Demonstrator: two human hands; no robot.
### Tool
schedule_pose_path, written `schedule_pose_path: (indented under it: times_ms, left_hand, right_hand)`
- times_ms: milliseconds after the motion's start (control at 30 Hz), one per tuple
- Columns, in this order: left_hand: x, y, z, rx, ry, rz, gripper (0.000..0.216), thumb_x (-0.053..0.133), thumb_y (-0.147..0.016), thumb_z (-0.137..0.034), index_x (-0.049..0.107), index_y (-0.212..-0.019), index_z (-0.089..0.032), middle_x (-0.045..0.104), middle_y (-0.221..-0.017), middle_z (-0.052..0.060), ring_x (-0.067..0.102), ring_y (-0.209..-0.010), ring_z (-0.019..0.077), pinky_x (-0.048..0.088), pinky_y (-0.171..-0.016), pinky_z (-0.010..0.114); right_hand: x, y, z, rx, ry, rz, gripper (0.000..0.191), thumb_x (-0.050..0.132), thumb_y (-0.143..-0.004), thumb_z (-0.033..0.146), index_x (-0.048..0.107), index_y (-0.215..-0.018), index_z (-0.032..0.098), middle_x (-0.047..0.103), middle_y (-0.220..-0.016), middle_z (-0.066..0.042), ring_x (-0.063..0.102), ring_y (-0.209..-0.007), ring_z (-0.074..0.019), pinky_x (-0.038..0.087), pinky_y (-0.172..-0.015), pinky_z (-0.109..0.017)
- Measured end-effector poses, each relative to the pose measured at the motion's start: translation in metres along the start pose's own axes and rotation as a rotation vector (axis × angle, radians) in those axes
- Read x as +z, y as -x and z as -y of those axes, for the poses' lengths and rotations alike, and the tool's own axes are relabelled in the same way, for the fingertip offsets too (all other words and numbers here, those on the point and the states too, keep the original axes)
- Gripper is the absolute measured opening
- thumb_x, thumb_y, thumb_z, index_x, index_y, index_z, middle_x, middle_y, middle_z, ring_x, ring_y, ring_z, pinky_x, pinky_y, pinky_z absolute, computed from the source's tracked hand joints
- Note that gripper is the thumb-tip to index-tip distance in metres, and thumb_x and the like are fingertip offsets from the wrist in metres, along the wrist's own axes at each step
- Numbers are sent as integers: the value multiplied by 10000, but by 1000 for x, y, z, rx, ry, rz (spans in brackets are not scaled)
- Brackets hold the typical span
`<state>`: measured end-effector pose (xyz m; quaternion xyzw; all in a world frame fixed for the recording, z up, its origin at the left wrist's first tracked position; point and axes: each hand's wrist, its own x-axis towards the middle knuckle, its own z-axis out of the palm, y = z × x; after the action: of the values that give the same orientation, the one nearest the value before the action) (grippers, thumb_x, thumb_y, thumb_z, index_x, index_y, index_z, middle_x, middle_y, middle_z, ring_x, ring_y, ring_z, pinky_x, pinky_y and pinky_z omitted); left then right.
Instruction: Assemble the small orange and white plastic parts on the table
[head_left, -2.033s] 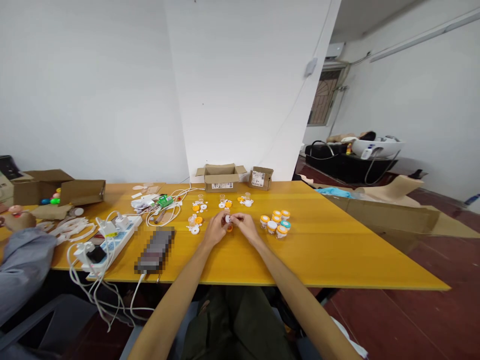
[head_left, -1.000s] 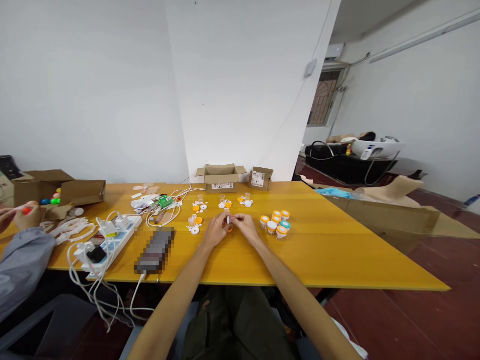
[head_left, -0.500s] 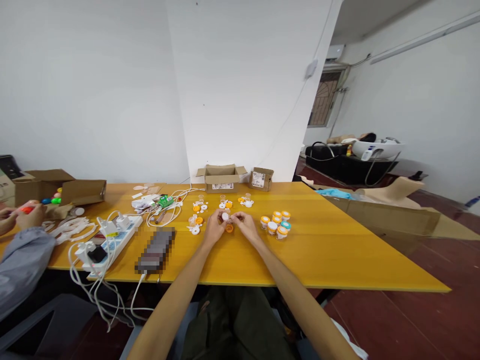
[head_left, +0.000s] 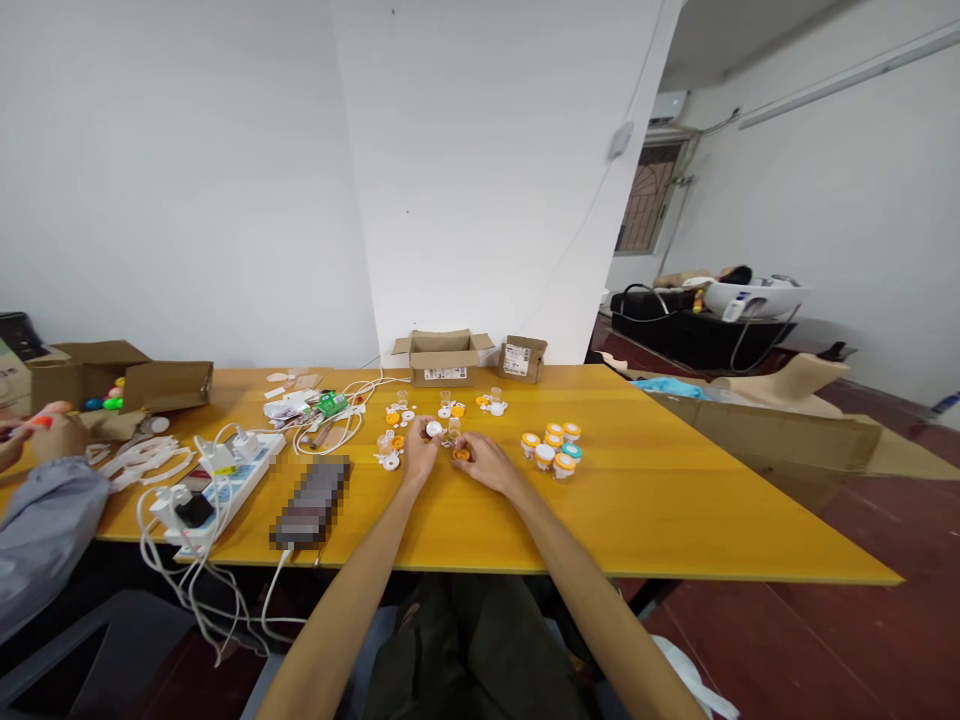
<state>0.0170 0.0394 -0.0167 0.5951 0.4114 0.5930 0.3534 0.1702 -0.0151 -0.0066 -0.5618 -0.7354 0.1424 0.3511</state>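
Note:
My left hand [head_left: 421, 458] pinches a small white round plastic part [head_left: 433, 429] just above the table. With its fingertips, my right hand [head_left: 484, 462] grips an orange lid [head_left: 461, 455] close to the tabletop. Between the two hands stands a small clear plastic cup [head_left: 454, 427]. Left of my left hand lies a group of loose parts: an orange piece [head_left: 397, 442] and a white disc [head_left: 391, 462]. To the right of my right hand several small jars stand together, most with orange-rimmed lids [head_left: 563, 461] and one with a teal lid [head_left: 571, 451].
More loose orange and white parts [head_left: 457, 410] lie behind my hands. Cardboard boxes [head_left: 442, 372] stand against the wall. Leftward are a phone [head_left: 311, 502], a power strip [head_left: 240, 482] with tangled cables, and another person's hands [head_left: 64, 435] holding something orange-red beside an open box [head_left: 169, 385].
My hands have moved apart. The left shifted slightly left with the white part; the right left it and lowered onto the orange lid. The clear cup now shows between them.

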Motion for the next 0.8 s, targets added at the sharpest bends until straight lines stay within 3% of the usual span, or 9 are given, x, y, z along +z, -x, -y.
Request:
schedule_pose_path:
  times_ms: [300,567,800]
  left_hand:
    - [-1,1,-6,-34,-14,102,240,690,-615,-88,654,-824,-201,682,-761,-13,646,-737,157,516,-733,280]
    - [0,5,-8,-49,-78,215,204,719,-602,-90,682,-774,-194,718,-744,-6,651,-691,155,536,-728,298]
    - [1,10,-10,-40,-100,303,194,748,-610,-138,685,-785,-192,722,-741,-10,660,-693,163,529,-705,294]
  right_hand:
    - [1,-3,-20,141,136,-130,71,662,-806,150,659,-817,220,687,-955,-44,645,-836,-173,465,-750,-267]
    - [10,-9,-34,55,-39,-229,120,637,-791,126,683,-822,233,685,-960,-55,655,-832,-194,514,-813,-317]
    - [3,-9,-26,-52,-135,-237,88,602,-830,189,675,-813,234,669,-933,-30,633,-825,-183,513,-817,-326]
